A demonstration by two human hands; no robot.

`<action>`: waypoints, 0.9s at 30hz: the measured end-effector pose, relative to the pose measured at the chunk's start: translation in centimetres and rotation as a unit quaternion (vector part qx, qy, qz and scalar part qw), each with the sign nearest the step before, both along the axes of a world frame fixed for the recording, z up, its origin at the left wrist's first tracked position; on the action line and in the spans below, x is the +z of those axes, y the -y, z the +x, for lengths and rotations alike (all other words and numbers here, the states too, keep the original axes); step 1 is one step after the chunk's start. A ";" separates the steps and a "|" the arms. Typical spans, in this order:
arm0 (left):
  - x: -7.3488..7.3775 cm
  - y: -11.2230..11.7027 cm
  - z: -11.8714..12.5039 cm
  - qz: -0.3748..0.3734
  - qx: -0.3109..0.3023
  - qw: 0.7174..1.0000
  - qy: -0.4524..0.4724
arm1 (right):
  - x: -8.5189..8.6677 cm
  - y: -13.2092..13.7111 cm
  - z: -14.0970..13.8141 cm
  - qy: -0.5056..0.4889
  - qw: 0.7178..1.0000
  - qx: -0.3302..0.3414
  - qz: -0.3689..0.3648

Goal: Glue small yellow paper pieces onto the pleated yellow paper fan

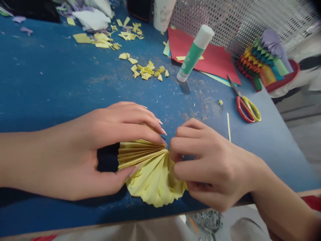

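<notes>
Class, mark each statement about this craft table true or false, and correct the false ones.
1. The left hand and the right hand both hold the yellow fan. True.
2. The scissors lie left of the hands. False: they lie to the right, near the red paper.
3. The glue stick is capped. True.
4. The table is green. False: it is blue.
5. Yellow scraps lie beyond the hands. True.

The left hand (95,150) and right hand (215,167) are bare, like both forearms as far as they show, and the left fingers end in long, pointed, pale-polished nails (163,131).
</notes>
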State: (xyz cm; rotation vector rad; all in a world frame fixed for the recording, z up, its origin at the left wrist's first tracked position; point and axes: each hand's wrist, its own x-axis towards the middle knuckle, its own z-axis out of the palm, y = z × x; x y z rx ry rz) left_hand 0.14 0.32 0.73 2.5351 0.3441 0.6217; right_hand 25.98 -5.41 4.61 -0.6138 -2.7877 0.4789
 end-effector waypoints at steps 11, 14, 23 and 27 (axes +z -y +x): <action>0.3 0.7 0.3 -0.035 -0.002 0.999 0.001 | 0.4 -0.3 0.3 0.026 1.000 -0.011 0.011; 0.5 0.7 0.4 -0.043 -0.004 0.999 -0.005 | 0.4 0.0 0.2 0.012 1.000 -0.008 0.026; 1.3 -0.2 0.1 -0.025 -0.052 0.998 -0.007 | -0.2 1.1 -0.8 -0.020 0.998 -0.008 0.052; 1.3 -0.5 0.0 -0.031 -0.034 0.998 -0.036 | -0.4 1.1 -1.0 -0.001 1.000 -0.006 0.025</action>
